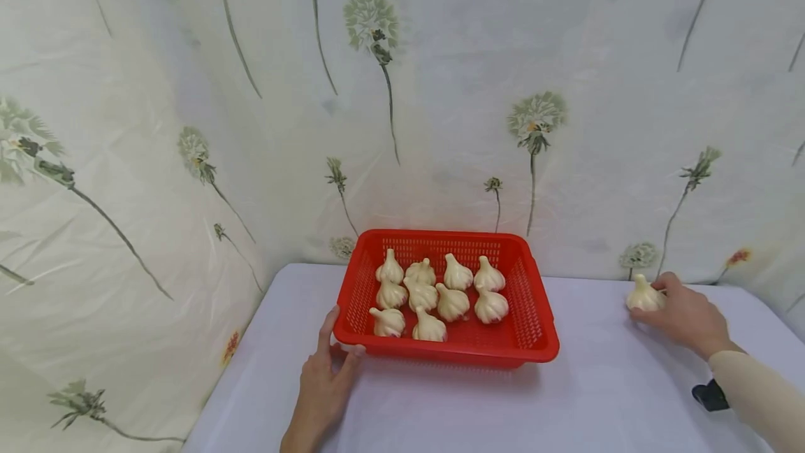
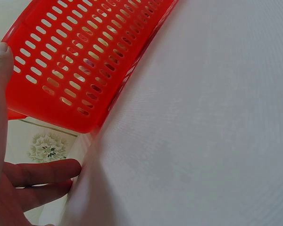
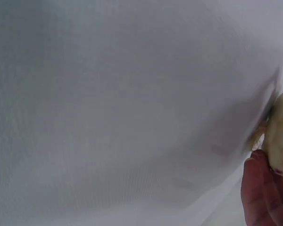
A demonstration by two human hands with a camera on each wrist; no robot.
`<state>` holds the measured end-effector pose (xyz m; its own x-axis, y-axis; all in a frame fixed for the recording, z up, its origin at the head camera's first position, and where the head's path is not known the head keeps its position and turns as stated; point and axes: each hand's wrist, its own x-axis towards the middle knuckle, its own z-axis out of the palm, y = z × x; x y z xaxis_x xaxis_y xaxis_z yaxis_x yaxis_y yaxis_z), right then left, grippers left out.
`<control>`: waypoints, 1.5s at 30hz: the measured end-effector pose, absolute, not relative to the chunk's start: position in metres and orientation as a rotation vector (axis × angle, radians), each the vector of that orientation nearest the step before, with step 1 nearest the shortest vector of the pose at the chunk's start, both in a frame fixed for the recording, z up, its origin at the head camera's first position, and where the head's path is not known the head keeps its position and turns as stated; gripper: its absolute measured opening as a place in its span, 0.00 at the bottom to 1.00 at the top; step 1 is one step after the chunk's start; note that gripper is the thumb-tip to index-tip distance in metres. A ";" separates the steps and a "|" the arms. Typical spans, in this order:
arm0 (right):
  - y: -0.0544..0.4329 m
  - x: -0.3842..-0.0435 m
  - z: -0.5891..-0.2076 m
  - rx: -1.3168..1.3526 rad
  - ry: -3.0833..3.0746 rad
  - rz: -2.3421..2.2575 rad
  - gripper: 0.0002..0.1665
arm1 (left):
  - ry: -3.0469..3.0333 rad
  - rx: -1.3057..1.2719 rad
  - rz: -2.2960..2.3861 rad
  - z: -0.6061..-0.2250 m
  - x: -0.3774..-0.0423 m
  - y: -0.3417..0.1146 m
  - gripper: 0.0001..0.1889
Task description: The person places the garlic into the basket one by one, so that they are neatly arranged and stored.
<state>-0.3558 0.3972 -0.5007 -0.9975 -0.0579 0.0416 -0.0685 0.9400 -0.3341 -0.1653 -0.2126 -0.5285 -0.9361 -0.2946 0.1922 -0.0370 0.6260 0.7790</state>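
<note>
A red plastic basket (image 1: 453, 354) with slotted walls stands on the table and holds several pale garlic bulbs (image 1: 454, 305). At its near left corner is my left hand (image 1: 323, 386), index finger along the left rim and thumb against the front rim. The left wrist view shows the thumb (image 2: 1, 61) at the red wall and two other fingers (image 2: 45, 173) extended below the basket. Far to the right, my right hand (image 1: 688, 317) holds a single garlic bulb (image 1: 644, 293) between thumb and fingers, near the table's back edge. Only part of that bulb (image 3: 280, 134) shows in the right wrist view.
A white cloth covers the table (image 1: 604, 383). Behind it and along the left hangs a pale curtain (image 1: 440, 103) printed with dandelions, close to the basket's back rim. A dark band (image 1: 711, 395) shows by the right sleeve (image 1: 755, 390).
</note>
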 end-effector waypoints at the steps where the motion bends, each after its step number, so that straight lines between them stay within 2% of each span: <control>1: 0.395 -0.356 -0.501 0.095 -3.066 0.525 0.51 | -2.552 0.275 -1.205 -0.529 -0.166 -0.213 0.42; 9: 0.385 -0.351 -0.502 0.030 -3.083 0.505 0.47 | -2.543 0.249 -1.199 -0.529 -0.164 -0.217 0.41; 20: 0.379 -0.349 -0.504 -0.086 -3.054 0.479 0.49 | -2.546 0.238 -1.207 -0.527 -0.165 -0.217 0.42; 26: 0.373 -0.347 -0.507 -0.096 -2.994 0.453 0.47 | -2.541 0.245 -1.198 -0.526 -0.165 -0.215 0.42; 33: 0.370 -0.349 -0.503 -0.008 -2.949 0.425 0.42 | -2.537 0.241 -1.201 -0.528 -0.168 -0.214 0.42; 45: 0.366 -0.342 -0.484 0.119 -2.864 0.435 0.45 | -2.552 0.277 -1.225 -0.528 -0.163 -0.213 0.42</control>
